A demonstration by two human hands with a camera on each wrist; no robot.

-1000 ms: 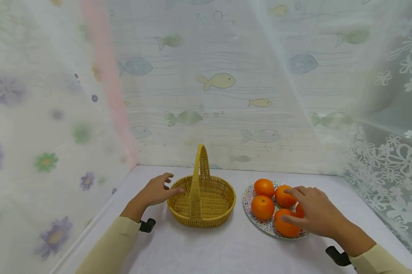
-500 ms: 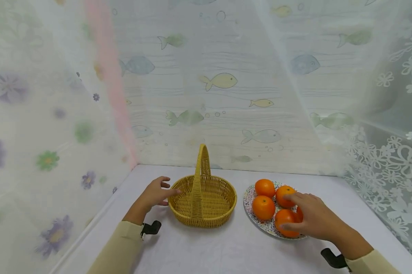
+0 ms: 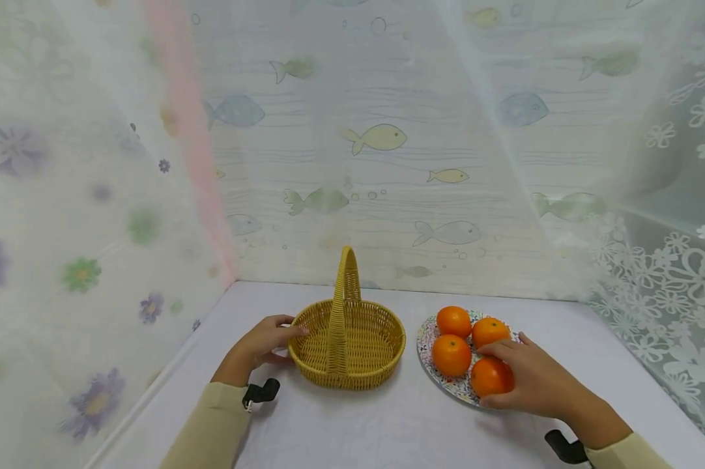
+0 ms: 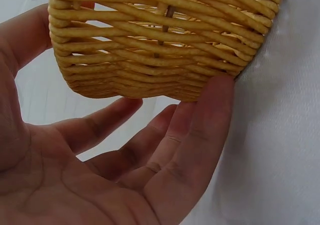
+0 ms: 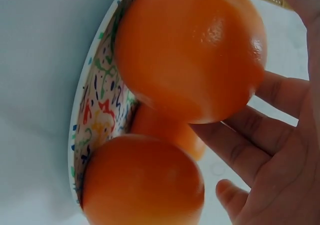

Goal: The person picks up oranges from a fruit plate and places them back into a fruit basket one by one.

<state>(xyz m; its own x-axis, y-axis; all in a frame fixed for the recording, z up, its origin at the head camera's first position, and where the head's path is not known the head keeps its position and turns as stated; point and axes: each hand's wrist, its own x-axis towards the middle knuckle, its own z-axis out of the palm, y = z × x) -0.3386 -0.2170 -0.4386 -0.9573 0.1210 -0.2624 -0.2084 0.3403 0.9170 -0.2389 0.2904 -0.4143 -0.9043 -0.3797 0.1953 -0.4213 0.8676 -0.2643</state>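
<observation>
A yellow wicker basket (image 3: 364,345) with a tall arched handle stands in the middle of the table. My left hand (image 3: 261,345) holds its left side, thumb over the rim; in the left wrist view fingertips (image 4: 217,92) touch the woven wall (image 4: 155,50) from outside. On a patterned plate (image 3: 425,361) to the right lie several oranges. My right hand (image 3: 543,381) grips the nearest orange (image 3: 490,378), its thumb on the near side and fingers around the far side. The right wrist view has that orange (image 5: 190,50) up close, still by the plate.
Another orange (image 5: 145,185) sits beside the gripped one in the right wrist view. Further oranges (image 3: 451,355) fill the plate's left and back. White cloth covers the table (image 3: 382,430). A fish-print curtain (image 3: 382,195) hangs behind, with more curtains at both sides.
My right hand has lowered and moved slightly left, its thumb and fingers closing around the near orange. My left hand has come from hovering beside the basket to holding its rim.
</observation>
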